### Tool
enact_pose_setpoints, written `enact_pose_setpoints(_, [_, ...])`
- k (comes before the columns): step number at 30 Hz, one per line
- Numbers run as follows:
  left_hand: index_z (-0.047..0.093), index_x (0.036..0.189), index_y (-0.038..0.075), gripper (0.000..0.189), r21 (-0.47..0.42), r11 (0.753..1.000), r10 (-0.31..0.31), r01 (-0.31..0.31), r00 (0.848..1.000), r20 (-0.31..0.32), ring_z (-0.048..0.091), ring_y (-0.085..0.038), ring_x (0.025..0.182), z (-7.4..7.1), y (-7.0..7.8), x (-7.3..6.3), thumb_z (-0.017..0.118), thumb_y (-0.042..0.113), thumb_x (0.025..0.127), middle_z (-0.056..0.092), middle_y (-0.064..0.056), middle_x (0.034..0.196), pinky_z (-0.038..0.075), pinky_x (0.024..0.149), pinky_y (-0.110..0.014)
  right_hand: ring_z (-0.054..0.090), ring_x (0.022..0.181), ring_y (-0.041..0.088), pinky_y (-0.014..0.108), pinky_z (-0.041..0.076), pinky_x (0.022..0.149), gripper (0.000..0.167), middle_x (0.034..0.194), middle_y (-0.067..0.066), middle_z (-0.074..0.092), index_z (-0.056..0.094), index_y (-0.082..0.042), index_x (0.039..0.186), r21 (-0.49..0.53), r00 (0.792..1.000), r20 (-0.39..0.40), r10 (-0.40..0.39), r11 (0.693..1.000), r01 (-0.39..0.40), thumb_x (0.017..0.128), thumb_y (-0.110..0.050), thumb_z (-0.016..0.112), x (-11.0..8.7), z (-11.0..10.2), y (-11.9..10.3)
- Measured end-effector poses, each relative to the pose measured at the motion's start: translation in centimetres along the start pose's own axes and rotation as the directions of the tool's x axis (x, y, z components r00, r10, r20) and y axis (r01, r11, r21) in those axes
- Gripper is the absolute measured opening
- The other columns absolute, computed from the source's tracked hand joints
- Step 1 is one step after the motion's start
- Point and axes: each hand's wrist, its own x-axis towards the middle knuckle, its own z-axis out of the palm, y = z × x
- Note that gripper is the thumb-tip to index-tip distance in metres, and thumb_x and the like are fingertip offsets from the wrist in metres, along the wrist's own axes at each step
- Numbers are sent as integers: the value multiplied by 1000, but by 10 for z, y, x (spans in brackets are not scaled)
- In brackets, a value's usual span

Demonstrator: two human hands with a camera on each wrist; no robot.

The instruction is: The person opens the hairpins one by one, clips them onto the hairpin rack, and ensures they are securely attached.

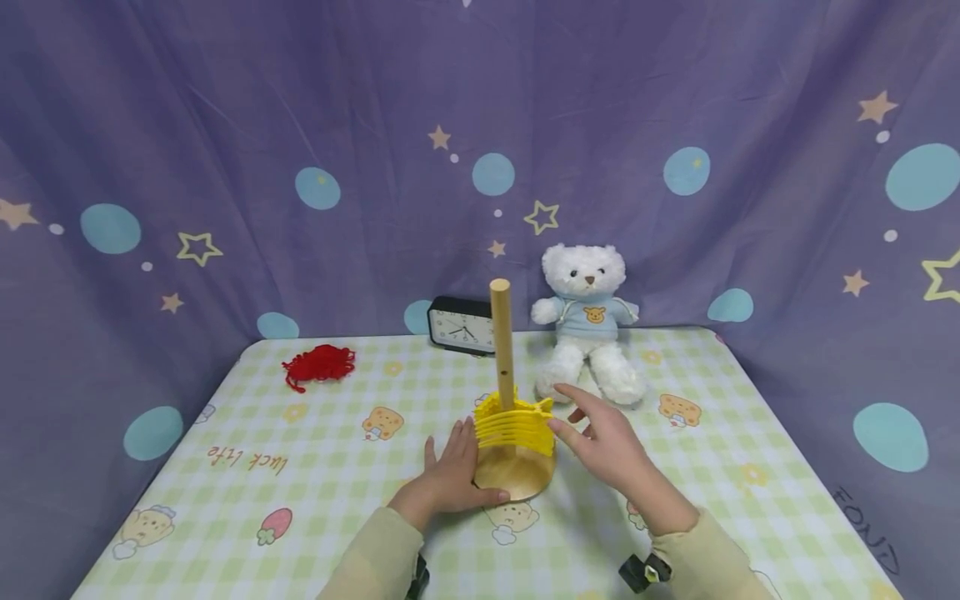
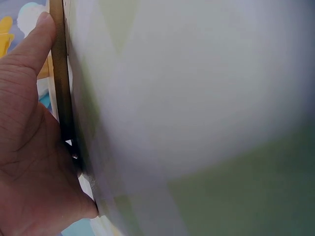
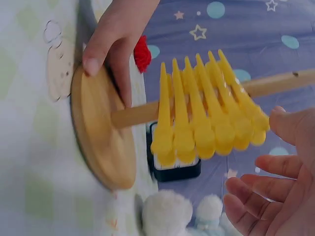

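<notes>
A wooden stand has a round base (image 1: 517, 477) and an upright post (image 1: 502, 342). Around the lower post sits a stack of several yellow plastic pieces (image 1: 517, 429); in the right wrist view these yellow pieces (image 3: 194, 130) have long pointed ends and rounded lobes, and their exact kind is unclear. My left hand (image 1: 447, 479) rests on the left side of the base, fingers straight, thumb along the near rim. Beside the stack's right end is my right hand (image 1: 607, 437), fingers loosely bent and holding nothing; its thumb tip is very close to the yellow pieces, contact uncertain.
Behind the stand are a black-framed clock (image 1: 461, 325), partly covered by the post, and a white teddy bear (image 1: 588, 325) in a blue top. Red yarn (image 1: 320, 365) lies at the back left of the checked tablecloth (image 1: 337, 500). A purple curtain (image 1: 390, 92) hangs behind.
</notes>
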Motion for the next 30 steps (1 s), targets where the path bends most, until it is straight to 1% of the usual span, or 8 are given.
enact_pose_setpoints(5, [5, 156, 1, 119, -7, 1000, 7, -7, 1000, 5, -4, -31, 149, -1, 2, -1, 61, 72, 79, -5, -16, 162, -9, 111, -64, 63, 96, 21, 39, 55, 76, 36, 128, 9, 62, 62, -13, 129, -9, 999, -49, -1, 1000, 1, 96, -27, 64, -9, -4, 20])
enact_pose_setpoints(10, [3, 156, 2, 119, -10, 1000, 3, -3, 1000, 8, -4, -30, 149, -2, 3, -1, 61, 72, 79, -5, -15, 162, -10, 111, -63, 64, 99, 21, 33, 54, 75, 27, 138, 15, 55, 69, -13, 119, -17, 997, -37, 61, 998, -62, 97, -26, 62, -20, -8, 36])
enact_pose_setpoints(13, [4, 156, 1, 119, -17, 1000, 6, -6, 1000, 7, -3, -30, 149, -2, 4, -1, 61, 72, 79, -4, -16, 162, -9, 111, -64, 64, 99, 21, 32, 53, 75, 26, 140, 15, 53, 69, -13, 119, -25, 995, -31, 92, 995, -92, 97, -27, 62, -26, -11, 43])
enact_pose_setpoints(17, [4, 156, 2, 118, -5, 1000, 10, -10, 1000, 6, -3, -30, 149, 0, 3, 0, 60, 73, 79, -4, -15, 162, -9, 111, -63, 64, 101, 24, 36, 54, 75, 29, 140, 17, 53, 69, -10, 120, -55, 994, -53, 93, 994, -96, 98, -27, 60, -34, -15, 54])
enact_pose_setpoints(19, [4, 156, 2, 119, -1, 1000, 11, -11, 1000, 4, -4, -29, 149, 0, 2, 1, 59, 74, 79, -4, -14, 163, -9, 111, -63, 64, 102, 28, 40, 54, 76, 30, 139, 18, 53, 68, -9, 120, -100, 994, -78, 74, 992, -82, 98, -28, 61, -36, -17, 61])
enact_pose_setpoints(21, [5, 156, 2, 118, -1, 1000, 17, -17, 1000, -3, -4, -29, 149, 1, 0, 1, 59, 74, 79, -4, -14, 163, -8, 111, -63, 62, 108, 34, 48, 52, 83, 32, 138, 20, 54, 67, -7, 121, -153, 993, -108, 47, 986, -63, 97, -27, 62, -38, -18, 67])
enact_pose_setpoints(26, [1, 156, 2, 119, -65, 997, 36, -38, 999, -33, -4, -30, 149, 1, -6, 0, 59, 73, 80, -4, -15, 162, -10, 111, -62, 46, 127, 46, 63, 38, 97, 47, 138, 25, 51, 61, -4, 130, -318, 986, -161, -31, 948, -22, 92, -32, 68, -41, -21, 79])
enact_pose_setpoints(30, [4, 156, 4, 115, -113, 992, 42, -54, 993, -107, -4, -30, 149, -1, -11, -4, 61, 69, 82, -1, -15, 162, -8, 111, -63, 28, 138, 47, 64, 24, 106, 66, 147, 26, 40, 50, -3, 141, -413, 991, -122, -47, 911, -8, 91, -44, 65, -41, -24, 86])
